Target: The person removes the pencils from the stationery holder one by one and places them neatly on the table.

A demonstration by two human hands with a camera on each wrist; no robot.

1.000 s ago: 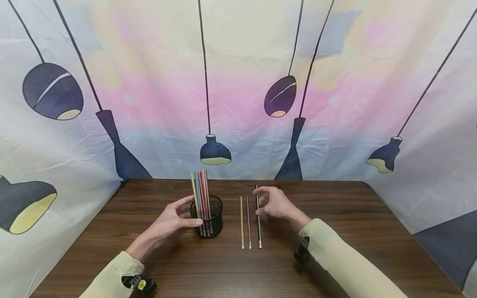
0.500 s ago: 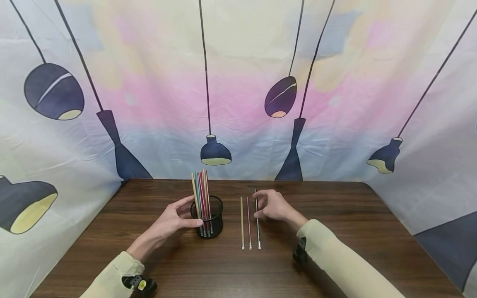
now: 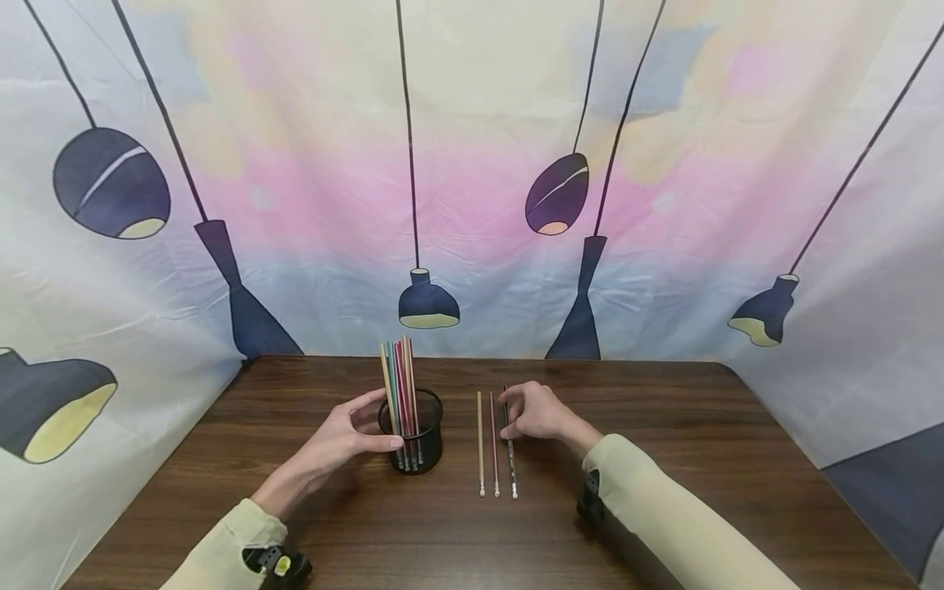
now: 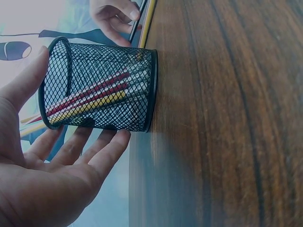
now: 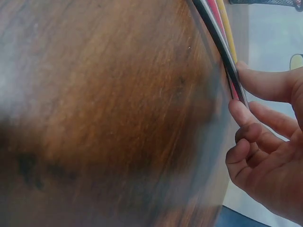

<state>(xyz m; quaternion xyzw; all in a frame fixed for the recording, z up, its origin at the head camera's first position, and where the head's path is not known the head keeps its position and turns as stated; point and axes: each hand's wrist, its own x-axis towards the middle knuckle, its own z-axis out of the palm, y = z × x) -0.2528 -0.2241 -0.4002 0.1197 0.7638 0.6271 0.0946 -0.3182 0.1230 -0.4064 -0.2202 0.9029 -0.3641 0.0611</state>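
"Where's the left hand (image 3: pixel 347 430)?"

"It grips the black mesh cup (image 3: pixel 431 447), thumb at the rim; several coloured pencils (image 3: pixel 401 373) lean inside."

"And the right hand (image 3: pixel 542 412)?"

"That one pinches the dark pencil (image 3: pixel 512 469) between thumb and fingers, right of the cup."

"What lies between?"

"A yellow pencil (image 3: pixel 480 442) and a red pencil (image 3: pixel 494 442), side by side on the table (image 3: pixel 369 541)."

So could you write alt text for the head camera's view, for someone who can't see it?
A person's right hand pinches a dark pencil beside a yellow pencil and a red pencil lying on a wooden table, while the left hand holds a black mesh cup of colored pencils. Behind the table hangs a pastel backdrop printed with dark lamps.
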